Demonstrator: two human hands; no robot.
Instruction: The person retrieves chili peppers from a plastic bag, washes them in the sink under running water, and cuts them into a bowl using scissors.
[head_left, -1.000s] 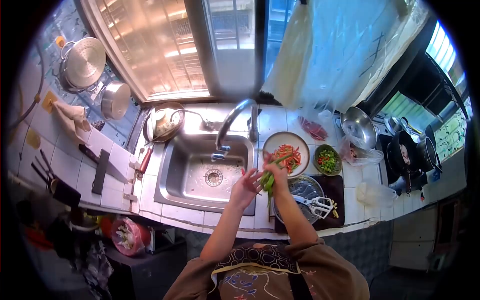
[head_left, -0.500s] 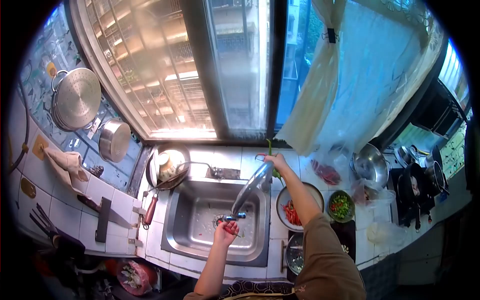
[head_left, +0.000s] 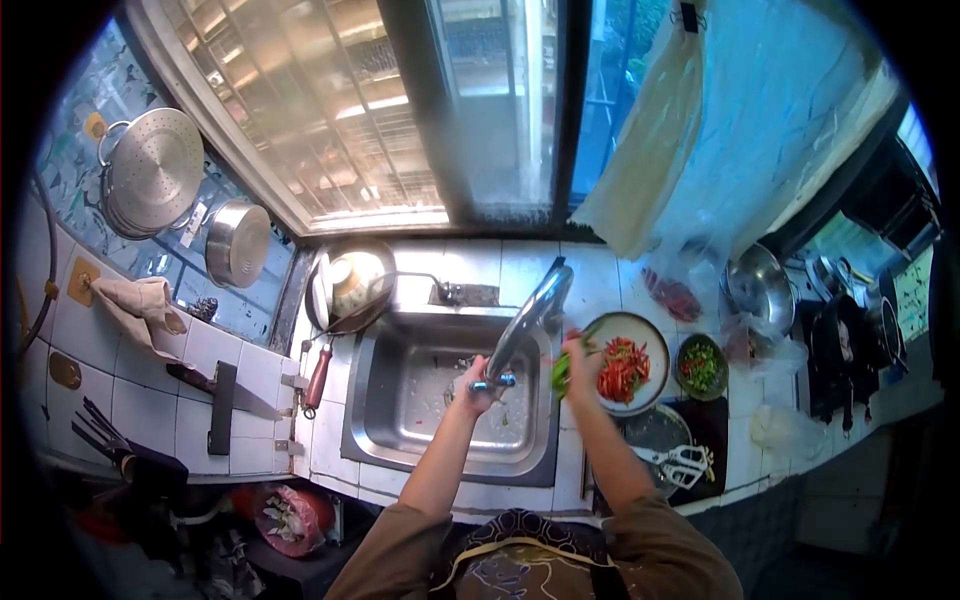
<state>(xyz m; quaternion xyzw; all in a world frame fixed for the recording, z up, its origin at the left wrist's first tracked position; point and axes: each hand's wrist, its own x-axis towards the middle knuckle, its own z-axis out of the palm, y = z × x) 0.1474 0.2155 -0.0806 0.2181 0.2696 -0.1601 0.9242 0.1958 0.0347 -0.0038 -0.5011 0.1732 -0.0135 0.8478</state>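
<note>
Right hand (head_left: pixel 583 373) curled around slender green peppers (head_left: pixel 560 378) by the right edge of the rectangular stainless-steel sink (head_left: pixel 440 469); farther right stood a round pale plate (head_left: pixel 655 362) of red strips (head_left: pixel 624 368). Left hand (head_left: pixel 478 388) hung over the sink, partly hidden by the curved chrome tap (head_left: pixel 536 310), its hold impossible to tell.

Kitchen, tiled counter (head_left: pixel 328 450), steel sink (head_left: pixel 398 385), curved tap (head_left: pixel 537 312), wall-hung pot (head_left: pixel 240 246), black pan (head_left: pixel 832 372)
</note>
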